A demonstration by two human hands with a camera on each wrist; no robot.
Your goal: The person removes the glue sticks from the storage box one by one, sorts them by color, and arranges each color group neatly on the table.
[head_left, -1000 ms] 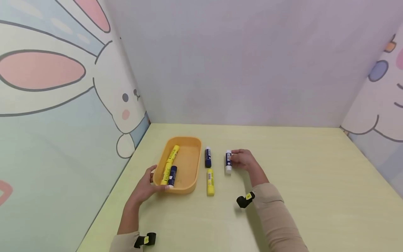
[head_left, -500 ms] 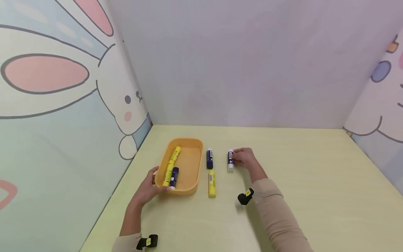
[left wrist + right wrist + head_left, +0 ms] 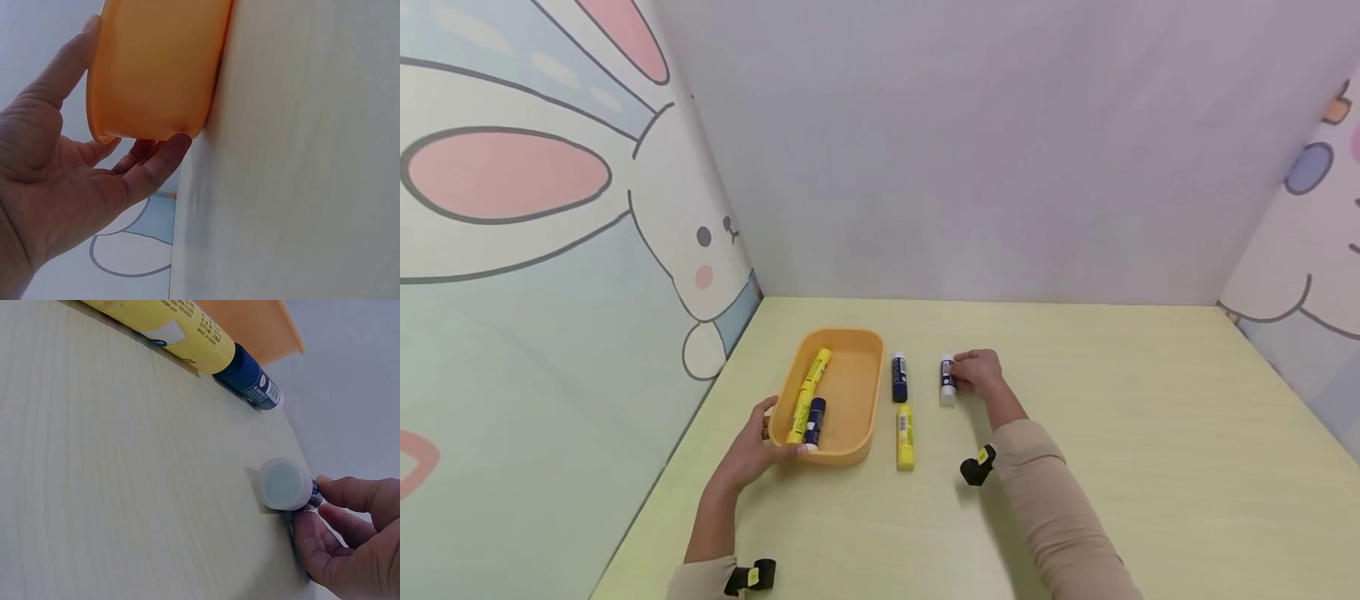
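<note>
My left hand (image 3: 752,450) grips the near left corner of an orange plastic tray (image 3: 853,396), thumb over the rim and fingers against the outside wall. Two yellow glue sticks (image 3: 815,371) lie end to end in it, beside a dark blue glue stick (image 3: 816,421). On the table my right hand (image 3: 979,371) pinches a blue-and-white glue stick (image 3: 947,386) from its right side; in the right wrist view its pale round end (image 3: 282,485) faces the camera. Between tray and right hand lie a blue glue stick (image 3: 899,379) and, nearer, a yellow glue stick (image 3: 906,437).
The pale wooden table (image 3: 1135,450) stretches to the right of the right arm. A plain lilac wall (image 3: 970,167) stands behind it. At the left is a wall with a rabbit picture (image 3: 677,208), close to the tray's side.
The view has shifted slightly. My right hand and its glue stick have moved a little away from me over the last half second. My left hand keeps its grip on the tray.
</note>
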